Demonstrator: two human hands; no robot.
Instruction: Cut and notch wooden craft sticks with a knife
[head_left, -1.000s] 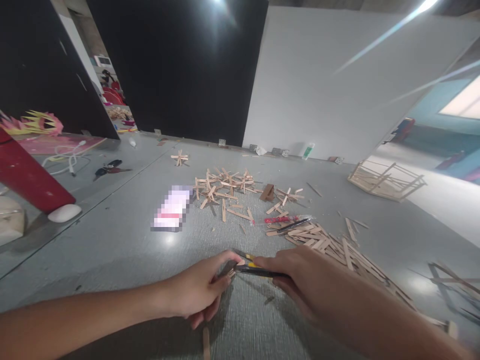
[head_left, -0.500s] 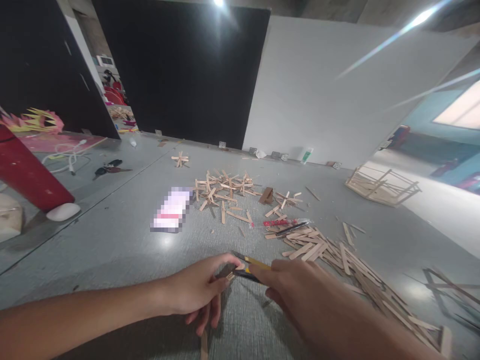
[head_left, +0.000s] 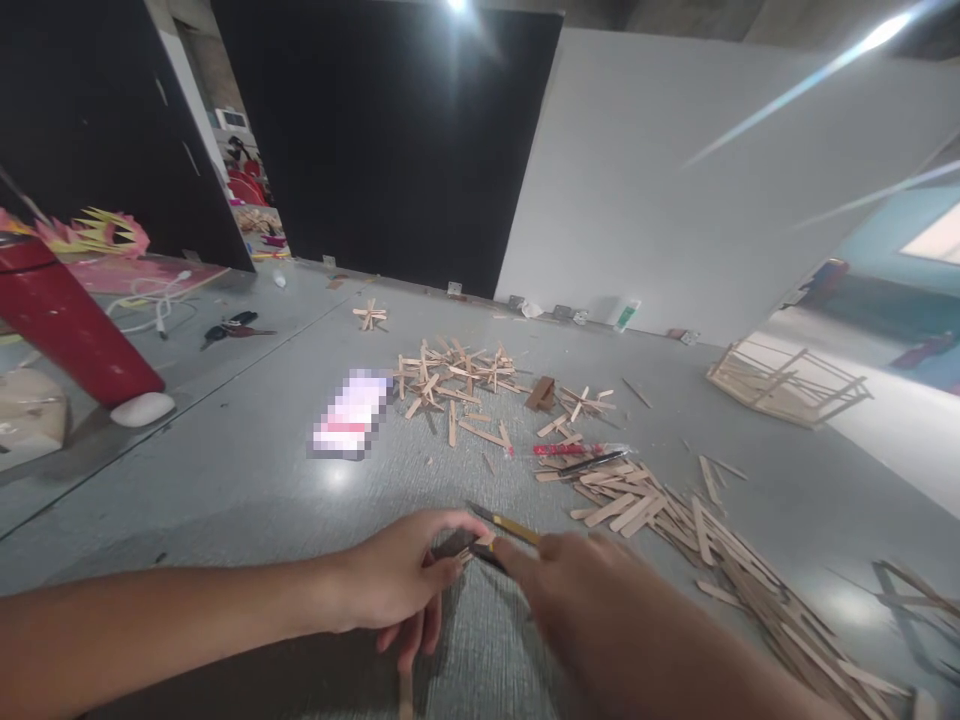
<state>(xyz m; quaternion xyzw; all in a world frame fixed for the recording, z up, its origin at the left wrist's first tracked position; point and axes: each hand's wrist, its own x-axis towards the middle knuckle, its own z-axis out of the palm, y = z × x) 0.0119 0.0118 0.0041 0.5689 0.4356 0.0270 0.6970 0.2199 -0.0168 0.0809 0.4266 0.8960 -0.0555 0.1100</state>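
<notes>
My left hand (head_left: 401, 575) is closed in a pinch on small wooden craft sticks (head_left: 466, 555), whose ends show between thumb and forefinger. Another craft stick (head_left: 406, 695) pokes out below its curled lower fingers. Close on its right, my right hand (head_left: 577, 590) grips a yellow-and-black bladed tool (head_left: 514, 528). The tool has a dark pointed tip and a second dark part lower down; its exact kind is not clear. Its two parts lie on either side of the stick ends at my left fingertips. My right palm and most of its fingers are hidden from view.
A long pile of craft sticks (head_left: 720, 545) spreads to the right. Star-shaped stick bundles (head_left: 461, 370) lie further back, beside a blurred phone (head_left: 352, 412). A red packet (head_left: 566, 450), a stick frame (head_left: 787, 385), keys (head_left: 236, 328) and a red bottle (head_left: 79, 320) surround them.
The view has shifted slightly, so the background sits further right. My right hand and the tool have moved slightly closer to my left fingertips. Both grips stay the same.
</notes>
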